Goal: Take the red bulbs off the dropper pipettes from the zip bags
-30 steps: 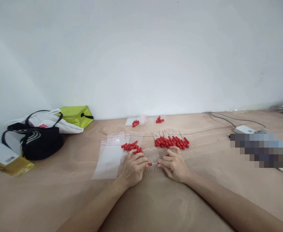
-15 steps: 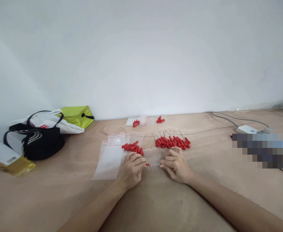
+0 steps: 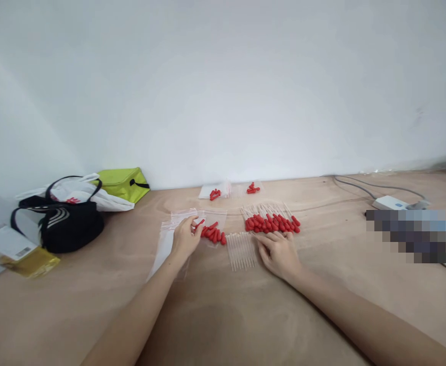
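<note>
My left hand (image 3: pixel 185 235) is over the clear zip bags (image 3: pixel 164 245) and pinches a small red cap (image 3: pixel 199 223) just left of the pile of loose red caps (image 3: pixel 213 234). My right hand (image 3: pixel 277 249) lies with its fingers stretched out at the near edge of a pile of red-capped clear tubes (image 3: pixel 271 221). Between my hands sits a row of bare clear tubes (image 3: pixel 241 249) laid side by side on the wooden table (image 3: pixel 223 315).
At the back by the wall lie two small bags with red caps (image 3: pixel 230 190). A black handbag (image 3: pixel 68 223), a white plastic bag and a lime green pouch (image 3: pixel 122 182) stand at the left. A white adapter with cables (image 3: pixel 388 202) is at the right.
My left hand pulled the red cap off the tube and carried it up and left to the cap pile. My right hand left the tube in the row and moved up to the capped pile.
</note>
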The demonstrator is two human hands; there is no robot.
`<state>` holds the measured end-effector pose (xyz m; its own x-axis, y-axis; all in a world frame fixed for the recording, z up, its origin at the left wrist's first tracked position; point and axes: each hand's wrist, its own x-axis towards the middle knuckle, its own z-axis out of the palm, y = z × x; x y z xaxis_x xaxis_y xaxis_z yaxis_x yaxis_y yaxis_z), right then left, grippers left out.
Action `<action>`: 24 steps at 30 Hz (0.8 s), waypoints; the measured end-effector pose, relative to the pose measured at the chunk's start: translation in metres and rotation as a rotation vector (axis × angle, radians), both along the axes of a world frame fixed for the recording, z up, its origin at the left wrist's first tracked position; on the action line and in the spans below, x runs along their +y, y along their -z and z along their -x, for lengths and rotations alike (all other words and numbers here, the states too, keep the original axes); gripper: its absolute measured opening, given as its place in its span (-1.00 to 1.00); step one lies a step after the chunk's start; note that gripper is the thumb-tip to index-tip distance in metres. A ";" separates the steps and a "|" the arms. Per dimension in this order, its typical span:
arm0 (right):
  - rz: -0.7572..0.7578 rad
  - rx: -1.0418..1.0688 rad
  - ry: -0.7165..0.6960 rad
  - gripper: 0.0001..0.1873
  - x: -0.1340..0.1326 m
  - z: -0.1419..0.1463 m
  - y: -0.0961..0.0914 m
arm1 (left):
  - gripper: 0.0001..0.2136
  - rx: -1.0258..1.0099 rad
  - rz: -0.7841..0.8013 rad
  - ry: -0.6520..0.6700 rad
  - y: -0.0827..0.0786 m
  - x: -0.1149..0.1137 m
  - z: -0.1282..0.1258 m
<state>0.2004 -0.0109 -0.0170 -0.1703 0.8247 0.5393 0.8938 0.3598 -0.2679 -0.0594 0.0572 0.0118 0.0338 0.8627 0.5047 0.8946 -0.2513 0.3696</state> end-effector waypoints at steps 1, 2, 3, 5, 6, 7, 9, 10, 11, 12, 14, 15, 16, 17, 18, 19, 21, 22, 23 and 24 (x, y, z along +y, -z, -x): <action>0.003 -0.010 -0.014 -0.74 0.000 0.002 0.000 | -0.79 0.011 0.010 0.000 0.000 0.003 0.000; 0.008 -0.019 -0.032 -0.74 -0.001 0.003 -0.001 | -0.80 0.024 0.018 -0.003 0.000 0.005 -0.002; 0.016 -0.027 -0.051 -0.74 -0.001 0.004 -0.001 | -0.80 0.036 0.020 -0.009 -0.001 0.006 -0.004; 0.037 -0.039 -0.082 -0.71 -0.002 0.005 -0.003 | -0.81 0.060 0.014 -0.018 -0.005 0.004 -0.014; 0.045 -0.041 -0.096 -0.67 -0.002 0.005 -0.004 | -0.82 0.072 0.011 -0.014 -0.008 0.002 -0.022; 0.049 -0.038 -0.110 -0.64 -0.003 0.005 -0.005 | -0.84 0.086 0.015 0.001 -0.011 0.000 -0.032; 0.044 -0.018 -0.137 -0.59 -0.003 0.004 -0.006 | -0.87 0.119 0.040 0.081 -0.015 -0.003 -0.056; 0.039 -0.003 -0.141 -0.60 -0.003 0.004 -0.006 | -0.85 0.136 0.052 0.119 -0.016 -0.005 -0.068; 0.034 0.017 -0.138 -0.61 -0.003 0.003 -0.006 | -0.81 0.165 0.065 0.157 -0.017 -0.005 -0.081; 0.030 0.040 -0.127 -0.63 -0.003 0.002 -0.005 | -0.77 0.187 0.073 0.178 -0.016 -0.005 -0.092; 0.021 0.097 -0.096 -0.67 -0.002 0.000 -0.005 | -0.72 0.200 0.089 0.197 -0.015 -0.004 -0.110; 0.015 0.126 -0.082 -0.68 -0.002 -0.001 -0.004 | -0.71 0.200 0.100 0.200 -0.014 -0.003 -0.117; 0.006 0.153 -0.069 -0.68 -0.001 -0.002 -0.004 | -0.72 0.196 0.111 0.200 -0.013 -0.002 -0.122; -0.005 0.176 -0.059 -0.69 -0.001 -0.002 -0.004 | -0.73 0.191 0.120 0.200 -0.013 -0.001 -0.125; -0.017 0.196 -0.051 -0.70 0.000 -0.002 -0.004 | -0.76 0.186 0.126 0.198 -0.013 0.000 -0.127; -0.029 0.210 -0.046 -0.71 0.000 -0.003 -0.004 | -0.78 0.182 0.128 0.193 -0.013 0.000 -0.128; -0.050 0.225 -0.044 -0.73 0.000 -0.002 -0.003 | -0.83 0.161 0.119 0.175 -0.013 -0.002 -0.124; -0.059 0.231 -0.045 -0.74 0.001 -0.002 -0.002 | -0.85 0.136 0.105 0.158 -0.013 -0.004 -0.119; -0.068 0.236 -0.047 -0.75 0.001 -0.002 -0.001 | -0.86 0.101 0.086 0.140 -0.012 -0.006 -0.113; -0.077 0.241 -0.048 -0.76 0.001 -0.002 0.000 | -0.87 0.059 0.061 0.127 -0.012 -0.010 -0.106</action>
